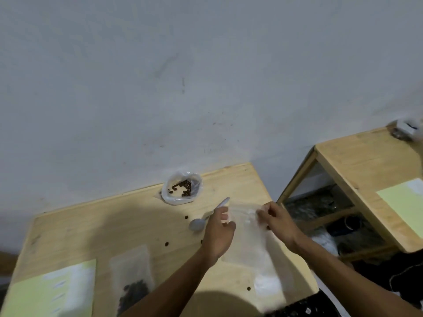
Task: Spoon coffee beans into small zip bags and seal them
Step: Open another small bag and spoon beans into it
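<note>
A clear empty zip bag lies between my hands above the wooden table. My left hand pinches its top edge on the left side. My right hand pinches the top edge on the right side. A white plastic spoon lies on the table just left of my left hand, bowl toward me. An open plastic bag of coffee beans stands at the far edge. A filled zip bag with beans lies near the front left.
Loose beans are scattered on the table. Green sheets sit at the front left corner. More clear bags lie at the front right. A second wooden table with a lower shelf stands to the right across a gap.
</note>
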`<state>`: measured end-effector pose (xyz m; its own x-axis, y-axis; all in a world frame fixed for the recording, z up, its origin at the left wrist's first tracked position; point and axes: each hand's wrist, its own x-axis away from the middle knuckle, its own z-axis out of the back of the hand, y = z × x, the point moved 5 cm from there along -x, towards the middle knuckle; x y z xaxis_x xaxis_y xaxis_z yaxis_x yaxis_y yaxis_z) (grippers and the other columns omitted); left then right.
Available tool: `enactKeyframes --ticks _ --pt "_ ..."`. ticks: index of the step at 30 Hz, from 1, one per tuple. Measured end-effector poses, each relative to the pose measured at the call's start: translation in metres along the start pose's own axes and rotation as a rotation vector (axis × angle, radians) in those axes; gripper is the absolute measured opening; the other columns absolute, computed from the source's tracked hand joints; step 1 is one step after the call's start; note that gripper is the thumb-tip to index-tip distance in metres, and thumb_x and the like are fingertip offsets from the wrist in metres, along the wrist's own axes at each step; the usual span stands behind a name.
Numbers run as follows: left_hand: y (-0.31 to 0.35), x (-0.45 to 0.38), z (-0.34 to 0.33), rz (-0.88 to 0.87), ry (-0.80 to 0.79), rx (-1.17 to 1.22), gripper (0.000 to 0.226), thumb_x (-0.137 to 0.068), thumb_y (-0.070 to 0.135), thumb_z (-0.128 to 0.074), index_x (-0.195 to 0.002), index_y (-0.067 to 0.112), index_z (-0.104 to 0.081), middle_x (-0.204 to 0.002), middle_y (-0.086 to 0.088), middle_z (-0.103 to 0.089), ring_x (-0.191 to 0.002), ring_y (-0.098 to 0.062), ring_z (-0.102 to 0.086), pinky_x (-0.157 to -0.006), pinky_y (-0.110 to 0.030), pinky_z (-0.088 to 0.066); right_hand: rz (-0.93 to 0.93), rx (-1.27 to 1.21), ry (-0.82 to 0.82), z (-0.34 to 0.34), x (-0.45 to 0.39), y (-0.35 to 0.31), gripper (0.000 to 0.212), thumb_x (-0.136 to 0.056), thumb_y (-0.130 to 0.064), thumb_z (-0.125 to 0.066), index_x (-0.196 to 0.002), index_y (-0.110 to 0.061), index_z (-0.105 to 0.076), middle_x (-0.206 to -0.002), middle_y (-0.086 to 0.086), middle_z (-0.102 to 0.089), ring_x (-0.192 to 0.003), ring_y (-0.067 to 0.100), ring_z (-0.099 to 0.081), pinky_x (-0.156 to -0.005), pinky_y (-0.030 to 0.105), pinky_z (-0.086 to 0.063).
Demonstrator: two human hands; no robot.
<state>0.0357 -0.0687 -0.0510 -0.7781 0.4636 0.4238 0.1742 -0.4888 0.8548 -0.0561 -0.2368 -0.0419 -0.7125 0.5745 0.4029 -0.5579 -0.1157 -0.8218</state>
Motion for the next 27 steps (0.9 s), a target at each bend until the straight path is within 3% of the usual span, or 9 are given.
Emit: enactKeyframes --ticks 4,7,9,13,19,24,27 --pt "0.029 -0.011 0.051 -0.132 0.205 -0.098 0.039 -0.087 0.014 -0.061 -0.126 0.023 -0.060 -0.118 -0.009 -0.054 -0.107 -0.021 -0.056 -0.098 -0.037 -0.047 0.106 -0.144 -0.158 -0.022 -0.003 -0.056 0.019 -0.099 -0.017 -0.055 -0.103 -0.013 -0.072 -0.092 0.011 -0.073 -0.078 0.016 -0.068 -0.073 0.029 -0.053" --pt "0.043 -0.015 0.077 -0.033 0.140 0.185 0.043 -0.094 0.020 -0.057 -0.136 0.021 -0.049 -0.113 -0.007 -0.059 -0.099 -0.022 -0.062 -0.090 -0.044 -0.056 0.189 -0.157 -0.260 -0.050 -0.007 -0.092 0.020 -0.099 -0.016 -0.054 -0.109 -0.014 -0.072 -0.097 0.008 -0.074 -0.085 0.014 -0.067 -0.071 0.022 -0.052" --pt "0.049 -0.015 0.093 0.037 0.164 0.392 0.036 -0.095 0.020 -0.058 -0.130 0.019 -0.049 -0.107 -0.005 -0.060 -0.097 -0.021 -0.064 -0.082 -0.043 -0.059 0.258 -0.155 -0.342 -0.068 -0.007 -0.113 0.018 -0.097 -0.018 -0.058 -0.109 -0.018 -0.072 -0.098 0.005 -0.074 -0.089 0.011 -0.066 -0.072 0.021 -0.053" --pt "0.059 -0.007 0.123 0.030 0.255 0.650 0.023 -0.093 0.013 -0.061 -0.115 0.008 -0.053 -0.110 -0.015 -0.065 -0.099 -0.027 -0.069 -0.063 -0.030 -0.058 0.375 -0.095 -0.490 -0.098 0.000 -0.145 0.024 -0.091 -0.030 -0.067 -0.114 -0.024 -0.068 -0.106 -0.005 -0.072 -0.102 0.005 -0.064 -0.089 0.020 -0.051" --pt "0.065 0.006 0.142 -0.025 0.248 0.653 0.016 -0.088 -0.001 -0.058 -0.104 -0.003 -0.060 -0.093 -0.014 -0.072 -0.078 -0.017 -0.074 -0.065 -0.030 -0.059 0.344 -0.187 -0.499 -0.116 -0.003 -0.161 0.026 -0.087 -0.032 -0.071 -0.107 -0.017 -0.066 -0.107 0.012 -0.070 -0.098 0.024 -0.066 -0.088 0.033 -0.052" --pt "0.058 0.007 0.142 0.001 0.281 0.642 0.012 -0.091 0.001 -0.056 -0.101 -0.001 -0.063 -0.091 -0.014 -0.070 -0.071 -0.013 -0.072 -0.061 -0.027 -0.057 0.285 -0.177 -0.528 -0.121 -0.001 -0.161 0.020 -0.087 -0.024 -0.071 -0.104 -0.014 -0.068 -0.104 0.010 -0.070 -0.090 0.013 -0.064 -0.087 0.038 -0.053" --pt "0.052 0.008 0.139 0.032 0.275 0.664 0.009 -0.091 0.003 -0.056 -0.098 0.003 -0.063 -0.092 -0.015 -0.071 -0.074 -0.016 -0.072 -0.064 -0.031 -0.058 0.261 -0.159 -0.526 -0.119 0.000 -0.156 0.019 -0.086 -0.027 -0.073 -0.101 -0.017 -0.069 -0.101 0.005 -0.070 -0.090 0.010 -0.064 -0.083 0.032 -0.051"
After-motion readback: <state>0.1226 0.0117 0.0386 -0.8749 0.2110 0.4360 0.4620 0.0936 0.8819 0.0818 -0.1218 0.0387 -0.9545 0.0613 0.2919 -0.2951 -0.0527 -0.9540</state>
